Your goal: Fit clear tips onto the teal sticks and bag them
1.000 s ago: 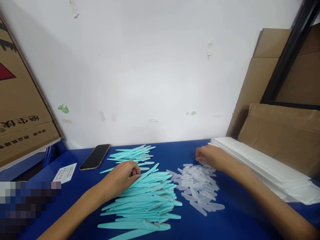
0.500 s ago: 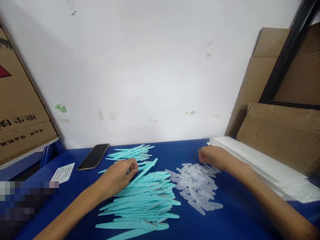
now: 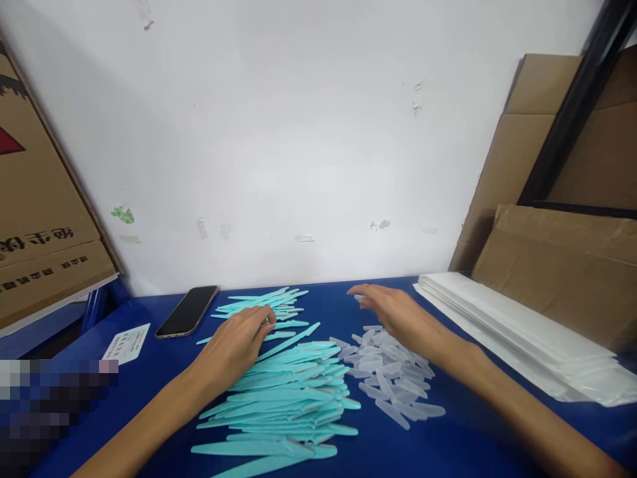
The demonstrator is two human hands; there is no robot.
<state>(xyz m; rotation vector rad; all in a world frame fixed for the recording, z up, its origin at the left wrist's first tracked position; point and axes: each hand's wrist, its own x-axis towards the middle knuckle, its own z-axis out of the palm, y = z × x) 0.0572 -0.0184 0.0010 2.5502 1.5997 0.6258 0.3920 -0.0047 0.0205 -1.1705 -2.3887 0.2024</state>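
Note:
My left hand [image 3: 241,342] is closed on a turquoise eyebrow razor [image 3: 293,340], which sticks out to the right from beneath the fingers. Just below lies a large pile of similar turquoise razors [image 3: 293,385], and beyond the hand is a smaller group of razors [image 3: 263,302]. My right hand [image 3: 388,312] hovers past a heap of clear plastic blade caps [image 3: 393,372]. A small translucent cap [image 3: 359,299] shows between its fingertips, partly hidden by the fingers.
A black phone [image 3: 188,312] and a white printed card [image 3: 127,343] lie on the blue table [image 3: 478,425] at left. White flat bags [image 3: 517,332] are stacked at right, against cardboard [image 3: 557,272]. Another cardboard box [image 3: 44,199] stands at far left, with a white wall behind.
My right hand has moved left from the far right edge of the cap heap, with a cap now visible in its fingers. The razor at my left hand has tilted slightly flatter.

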